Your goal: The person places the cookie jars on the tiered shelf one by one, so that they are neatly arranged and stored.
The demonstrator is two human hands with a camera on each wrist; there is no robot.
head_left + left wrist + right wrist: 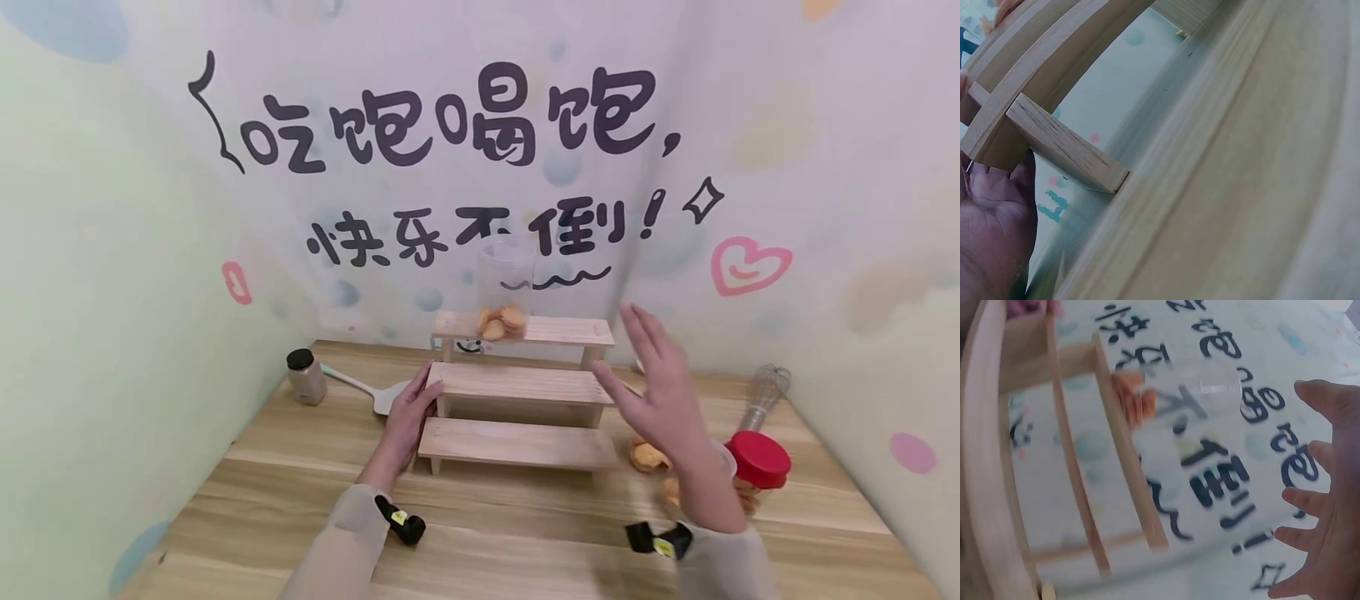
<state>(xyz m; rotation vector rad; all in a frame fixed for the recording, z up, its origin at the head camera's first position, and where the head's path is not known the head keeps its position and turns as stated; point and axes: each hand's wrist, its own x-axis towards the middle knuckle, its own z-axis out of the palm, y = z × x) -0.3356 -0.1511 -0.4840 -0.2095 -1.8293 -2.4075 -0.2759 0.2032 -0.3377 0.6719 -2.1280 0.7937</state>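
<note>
A three-tier wooden display stand (517, 382) stands on the table in front of me. My left hand (408, 418) holds its left end at the middle tier; in the left wrist view the palm (997, 228) lies against the end of a board. On the top tier rests a clear plastic jar (505, 279) with several round cookies (501, 323) at its bottom. My right hand (663, 404) is raised beside the stand's right end, fingers spread and holding nothing. The right wrist view shows those spread fingers (1310, 500) apart from the jar.
Right of the stand are a red-lidded jar (759, 460), cookies (647, 456) partly behind my right arm, and a wire whisk (768, 392). To the left stand a black-lidded bottle (307, 377) and a white spatula (385, 397). Printed wall panels close off the back and sides.
</note>
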